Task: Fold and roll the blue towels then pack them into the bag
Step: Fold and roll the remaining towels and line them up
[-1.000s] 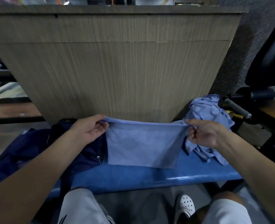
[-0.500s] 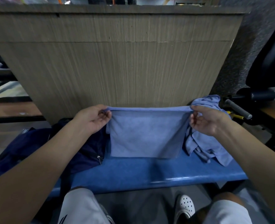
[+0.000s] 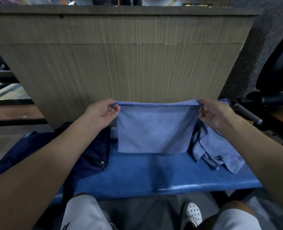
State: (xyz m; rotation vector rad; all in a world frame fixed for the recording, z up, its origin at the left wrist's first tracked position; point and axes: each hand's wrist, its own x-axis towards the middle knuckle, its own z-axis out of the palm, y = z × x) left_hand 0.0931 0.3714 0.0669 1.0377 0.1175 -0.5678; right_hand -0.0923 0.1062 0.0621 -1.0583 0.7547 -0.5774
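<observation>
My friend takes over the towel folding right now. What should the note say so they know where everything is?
Left hand: pinches the top left corner of the held towel.
Right hand: pinches its top right corner.
The towel hangs stretched flat over the blue bench.
Towel pile: crumpled on the bench, right of the held towel.
Dark blue bag: on the bench, to the left.
Done: one towel picked up and spread.
Left: fold and roll it, do the pile, pack everything into the bag.
</observation>
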